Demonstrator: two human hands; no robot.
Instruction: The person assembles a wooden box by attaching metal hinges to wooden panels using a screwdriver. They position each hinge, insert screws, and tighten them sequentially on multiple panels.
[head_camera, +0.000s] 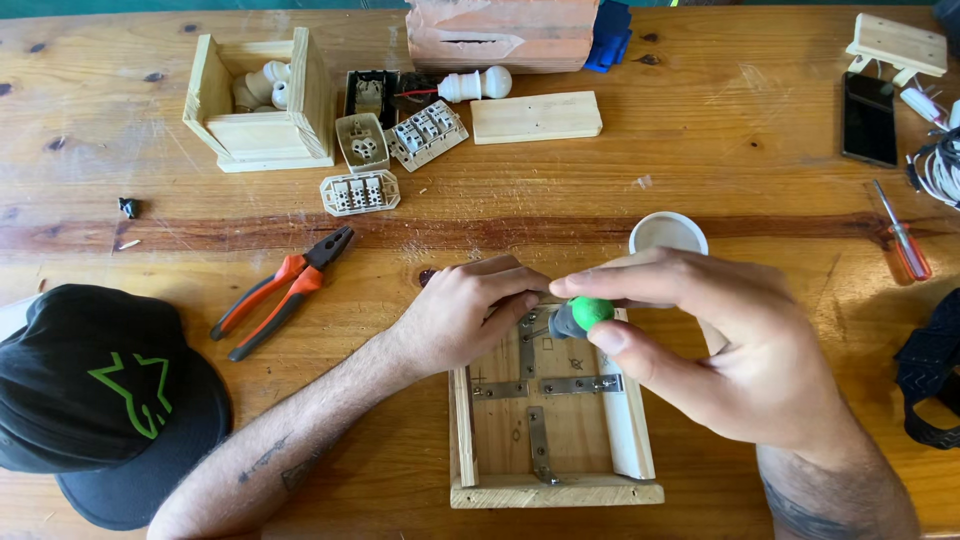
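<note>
Shallow wooden tray (555, 490), metal strips (545, 386) inside.

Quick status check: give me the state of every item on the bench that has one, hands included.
Left hand: resting on wooden frame, bracing it.
Right hand: gripping green-handled screwdriver.
Pliers: lying slightly open.
Red screwdriver: lying unused.
Phone: screen dark.
White cup: upright.
Wooden box: open, holding white parts.

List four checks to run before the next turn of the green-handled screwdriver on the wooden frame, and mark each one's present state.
1. Right hand grips the green-handled screwdriver: ok.
2. Left hand steadies the shallow wooden frame with metal strips: ok.
3. Screwdriver tip seated in a screw: cannot tell, hidden by the hands.
4. Orange-handled pliers lie apart from the frame: ok.
</note>
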